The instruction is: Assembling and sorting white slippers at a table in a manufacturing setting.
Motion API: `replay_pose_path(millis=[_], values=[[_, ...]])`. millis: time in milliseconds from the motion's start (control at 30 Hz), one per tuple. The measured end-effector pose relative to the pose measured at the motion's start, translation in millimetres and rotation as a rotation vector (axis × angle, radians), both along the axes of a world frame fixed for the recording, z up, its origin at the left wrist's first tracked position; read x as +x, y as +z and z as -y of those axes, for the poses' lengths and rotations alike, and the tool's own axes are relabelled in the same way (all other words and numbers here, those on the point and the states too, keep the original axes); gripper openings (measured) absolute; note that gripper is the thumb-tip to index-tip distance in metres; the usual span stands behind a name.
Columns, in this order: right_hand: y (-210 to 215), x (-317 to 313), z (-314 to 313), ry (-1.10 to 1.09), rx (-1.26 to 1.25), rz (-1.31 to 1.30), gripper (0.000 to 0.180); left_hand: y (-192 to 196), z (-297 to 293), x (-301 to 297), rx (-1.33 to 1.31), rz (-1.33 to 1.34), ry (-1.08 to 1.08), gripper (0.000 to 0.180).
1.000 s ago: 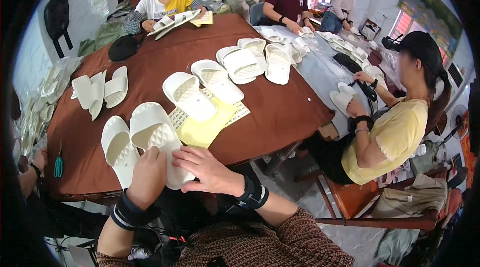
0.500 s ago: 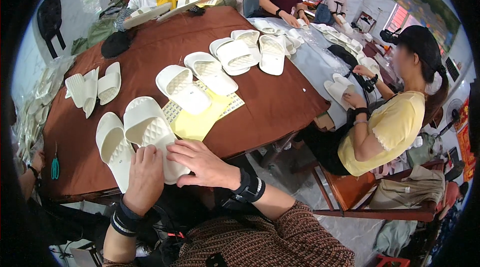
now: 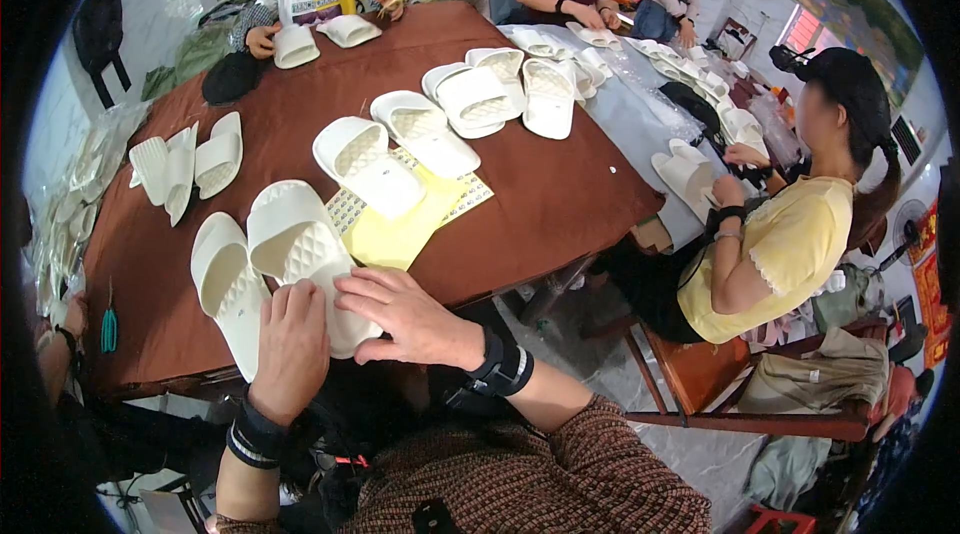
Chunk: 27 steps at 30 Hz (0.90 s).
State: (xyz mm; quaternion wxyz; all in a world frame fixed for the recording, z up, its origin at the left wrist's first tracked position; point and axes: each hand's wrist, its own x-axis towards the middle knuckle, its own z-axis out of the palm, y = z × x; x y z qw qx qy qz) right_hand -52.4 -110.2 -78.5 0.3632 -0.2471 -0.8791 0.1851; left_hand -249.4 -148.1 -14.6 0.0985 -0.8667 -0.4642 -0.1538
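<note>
Hands at table's near edge. Left hand (image 3: 292,344) flat, fingers together, pressing heel of white textured rubber slide sandal (image 3: 300,254). Right hand (image 3: 405,314) at its 3 o'clock, fingers spread wide over same sandal's heel end. Matching white slide sandal (image 3: 228,286) at 9 o'clock, touching. Yellow paper sheet (image 3: 400,234) at 1 o'clock on brown table (image 3: 560,194). More white sandal pairs (image 3: 480,99) farther, 12 to 1 o'clock. Seated person in yellow shirt (image 3: 790,244) at 3 o'clock.
</note>
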Motion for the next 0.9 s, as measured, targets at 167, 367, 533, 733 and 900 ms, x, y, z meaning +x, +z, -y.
replay_pose_path(millis=[167, 367, 533, 733, 900], values=[[3, 1, -4, -0.025, 0.059, 0.031, 0.066, -6, -7, -4, 0.0, -0.013, 0.016, 0.025], [7, 8, -3, -0.047, 0.068, 0.044, 0.066, -1, -7, -7, -0.116, 0.164, 0.014, 0.027], [9, 6, 1, -0.046, 0.021, 0.058, 0.066, -4, -12, -25, -0.222, 0.385, -0.038, 0.027], [11, 6, 2, -0.042, 0.019, 0.058, 0.065, -5, -16, -21, -0.2, 0.396, -0.031, 0.031], [10, 5, 0, -0.038, 0.006, 0.061, 0.064, -4, -14, -14, -0.114, 0.225, 0.005, 0.035]])
